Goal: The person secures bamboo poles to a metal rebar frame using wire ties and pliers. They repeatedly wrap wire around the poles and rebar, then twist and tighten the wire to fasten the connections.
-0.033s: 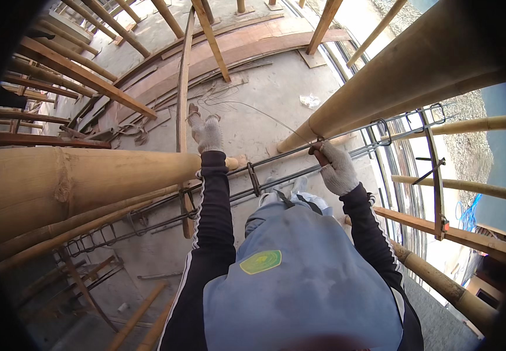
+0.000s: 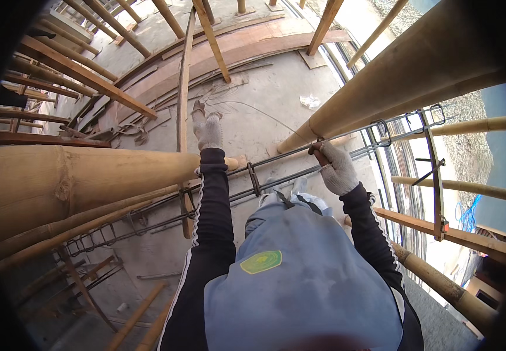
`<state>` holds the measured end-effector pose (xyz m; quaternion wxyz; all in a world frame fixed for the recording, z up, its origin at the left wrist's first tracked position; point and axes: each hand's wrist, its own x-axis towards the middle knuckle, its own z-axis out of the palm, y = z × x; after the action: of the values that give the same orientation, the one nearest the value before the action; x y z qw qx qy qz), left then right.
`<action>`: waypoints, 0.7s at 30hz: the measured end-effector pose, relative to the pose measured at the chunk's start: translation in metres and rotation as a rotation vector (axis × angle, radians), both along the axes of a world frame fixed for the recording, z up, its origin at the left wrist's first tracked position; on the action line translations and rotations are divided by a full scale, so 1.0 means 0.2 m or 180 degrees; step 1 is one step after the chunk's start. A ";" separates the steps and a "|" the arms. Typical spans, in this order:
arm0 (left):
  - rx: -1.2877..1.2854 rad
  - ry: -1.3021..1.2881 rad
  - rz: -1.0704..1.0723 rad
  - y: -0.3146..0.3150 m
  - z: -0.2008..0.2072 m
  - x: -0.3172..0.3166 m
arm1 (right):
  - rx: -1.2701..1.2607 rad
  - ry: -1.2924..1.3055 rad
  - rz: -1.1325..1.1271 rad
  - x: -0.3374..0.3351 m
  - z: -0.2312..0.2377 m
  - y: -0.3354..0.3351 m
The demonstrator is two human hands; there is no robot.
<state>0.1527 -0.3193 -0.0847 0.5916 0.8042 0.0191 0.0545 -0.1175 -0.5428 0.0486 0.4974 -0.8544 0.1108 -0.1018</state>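
My left hand (image 2: 208,130), in a pale knit glove with bare fingertips, reaches forward past the end of a bamboo pole (image 2: 118,165). Its fingers are stretched out, with a gap between them and the thumb. A thin wire (image 2: 264,112) curves from near those fingertips to my right hand (image 2: 339,169); whether it touches the left fingers I cannot make out. The gloved right hand is closed on the wire's near end, beside the upper steel bar (image 2: 288,153) and the foot of a thick bamboo pole (image 2: 381,76). A steel stirrup (image 2: 254,179) loops the bars between my arms.
A wooden batten (image 2: 183,88) stands just left of my left hand. Planks (image 2: 247,44) lie across the concrete floor ahead. Bamboo poles and timbers rise at the far left. At right, an upright steel strip (image 2: 437,175) crosses the poles near the building's edge.
My left hand has shifted slightly to the right, and the wire's far end has shifted a little with it. The right hand stays in place.
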 end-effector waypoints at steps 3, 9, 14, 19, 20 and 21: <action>-0.0938 0.0646 -0.0755 -0.03 0.01 0.09 | -0.0121 -0.0124 -0.0011 0.04 0.00 -0.01; -0.2666 0.1365 -0.0908 -0.20 0.26 0.09 | -0.0139 -0.0323 -0.0103 0.18 0.02 0.01; -0.3941 0.1754 -0.1336 -0.29 0.50 0.10 | -0.0269 -0.0432 -0.0110 0.28 -0.01 0.04; -0.3569 0.1388 -0.1231 -0.43 0.67 0.12 | -0.0577 -0.0288 0.0048 0.42 0.01 0.10; -0.3361 0.1222 -0.1231 -0.47 0.70 0.13 | -0.0677 -0.0247 0.0107 0.46 0.02 0.12; -0.3158 0.1052 -0.1230 -0.50 0.73 0.15 | -0.0822 -0.0270 0.0056 0.49 0.04 0.14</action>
<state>0.1829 -0.4197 0.0607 0.8876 0.4159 -0.0129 -0.1973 -0.0201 -0.5153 0.0559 0.3883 -0.9072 0.0681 -0.1468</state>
